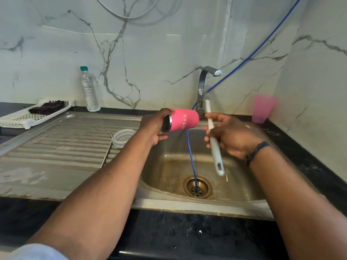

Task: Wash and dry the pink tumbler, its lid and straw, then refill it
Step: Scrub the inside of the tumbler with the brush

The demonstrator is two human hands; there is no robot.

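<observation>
Hands [155, 126] around tumbler [185, 120], brush [214, 141]

The tumbler [185, 120] is shown in hot pink with pale lettering and a silver steel rim. The brush [214, 145] is white. A blue tube [191, 156] is seen against the brass-toned drain [197, 187]. The wall [150, 44] is patterned as white marble with grey veins. The water bottle [89, 91] is clear with a green cap; the plastic cup [262, 108] is translucent pink. The surface [187, 235] is black, speckled with white.
</observation>
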